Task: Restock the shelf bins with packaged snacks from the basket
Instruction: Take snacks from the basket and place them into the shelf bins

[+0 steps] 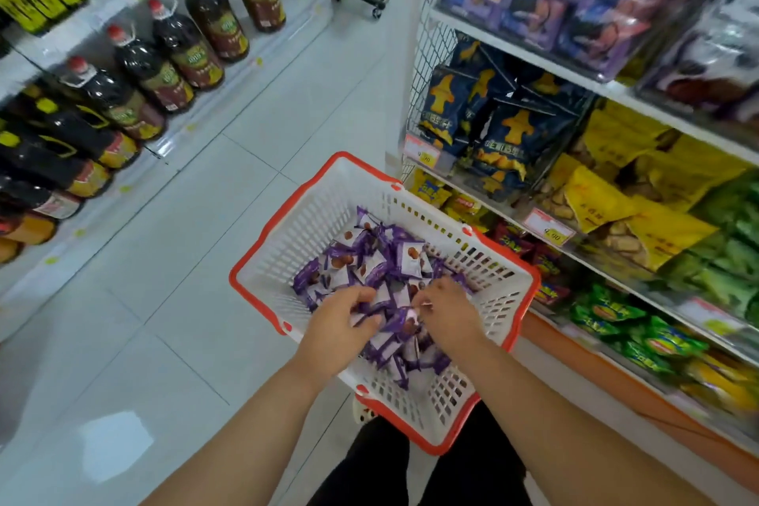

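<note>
In the basket (287, 226), both hands' grips, left hand (343, 318) and right hand (445, 310), clench purple snack packets (369, 263).

We reach both bare forearms forward and downward, converging toward each other. Our left hand (343, 320) is palm down, fingers curled inward toward the right. Our right hand (445, 308) sits just beside it, fingers bent and thumb tucked close in a pinch. The two hands nearly touch at the fingertips.
</note>
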`<state>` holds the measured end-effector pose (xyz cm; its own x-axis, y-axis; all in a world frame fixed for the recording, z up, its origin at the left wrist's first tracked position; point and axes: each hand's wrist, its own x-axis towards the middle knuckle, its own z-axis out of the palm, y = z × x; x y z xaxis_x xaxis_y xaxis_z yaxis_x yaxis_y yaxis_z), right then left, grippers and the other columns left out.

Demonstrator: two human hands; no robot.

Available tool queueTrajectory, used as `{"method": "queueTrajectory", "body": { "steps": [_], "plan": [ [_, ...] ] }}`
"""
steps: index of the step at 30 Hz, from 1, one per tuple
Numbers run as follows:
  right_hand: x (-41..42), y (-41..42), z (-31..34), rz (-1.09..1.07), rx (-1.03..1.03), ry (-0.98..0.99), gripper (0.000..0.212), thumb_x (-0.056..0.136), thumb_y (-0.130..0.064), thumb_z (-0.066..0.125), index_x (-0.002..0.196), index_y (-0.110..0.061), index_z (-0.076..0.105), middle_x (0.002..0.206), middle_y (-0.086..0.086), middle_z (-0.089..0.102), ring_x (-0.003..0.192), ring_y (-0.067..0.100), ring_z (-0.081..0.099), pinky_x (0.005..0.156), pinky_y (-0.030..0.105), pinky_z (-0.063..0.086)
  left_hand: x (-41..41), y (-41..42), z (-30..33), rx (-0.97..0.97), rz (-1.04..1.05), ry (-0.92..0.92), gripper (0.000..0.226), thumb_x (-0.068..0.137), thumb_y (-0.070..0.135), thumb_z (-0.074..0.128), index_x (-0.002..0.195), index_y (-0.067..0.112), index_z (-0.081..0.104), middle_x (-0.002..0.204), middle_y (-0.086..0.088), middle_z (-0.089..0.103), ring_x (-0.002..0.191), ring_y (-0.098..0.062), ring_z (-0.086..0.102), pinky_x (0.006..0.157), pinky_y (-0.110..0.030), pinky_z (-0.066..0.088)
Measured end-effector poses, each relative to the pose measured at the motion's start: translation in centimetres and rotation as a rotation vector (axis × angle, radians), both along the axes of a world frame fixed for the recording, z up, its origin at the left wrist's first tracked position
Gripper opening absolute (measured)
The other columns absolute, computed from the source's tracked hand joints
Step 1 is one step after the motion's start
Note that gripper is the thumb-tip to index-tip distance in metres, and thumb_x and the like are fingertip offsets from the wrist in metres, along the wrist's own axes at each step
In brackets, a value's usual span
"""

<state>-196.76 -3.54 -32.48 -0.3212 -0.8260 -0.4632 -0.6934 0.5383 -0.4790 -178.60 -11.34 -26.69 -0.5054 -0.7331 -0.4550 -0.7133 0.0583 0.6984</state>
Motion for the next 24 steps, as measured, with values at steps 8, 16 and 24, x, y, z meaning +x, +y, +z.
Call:
{"method": "queueTrajectory", "body": {
  "steps": [8, 16, 24],
  "plan": [
    [-5.4, 1.5, 13.6, -0.399, -0.388, -0.539, 0.006, 0.099, -0.015, 0.053, 0.094, -0.014, 0.053, 0.085, 0.014, 0.064, 0.075, 0.017, 0.055, 0.069, 0.024, 0.043, -7.8, -1.1, 7.0, 0.140, -0.114, 0.182, 0.061, 0.082, 0.024, 0.079, 0.134, 0.031, 0.049, 0.128, 0.010, 0.059, 0.113, -0.003, 0.057, 0.098, -0.024, 0.045],
    [-12.0, 3.7, 20.6, -0.725, -0.690, -0.636, 0.007, 0.097, -0.013, 0.057, 0.092, -0.015, 0.053, 0.072, -0.008, 0.071, 0.067, 0.008, 0.067, 0.062, 0.023, 0.055, -16.0, 0.4, 14.6, 0.112, -0.056, 0.483, 0.026, 0.086, 0.025, 0.075, 0.108, 0.031, 0.062, 0.103, 0.009, 0.073, 0.095, -0.006, 0.068, 0.082, -0.023, 0.053],
    [-16.9, 6.3, 24.9, -0.813, -0.859, -0.531, 0.006, 0.096, -0.013, 0.058, 0.097, -0.018, 0.056, 0.070, -0.007, 0.071, 0.064, 0.003, 0.065, 0.058, 0.022, 0.054, -23.1, 2.8, 18.5, 0.141, -0.082, 0.658, 0.023, 0.094, 0.026, 0.063, 0.115, 0.031, 0.056, 0.100, 0.009, 0.072, 0.092, -0.004, 0.069, 0.079, -0.021, 0.055]
  ]
}}
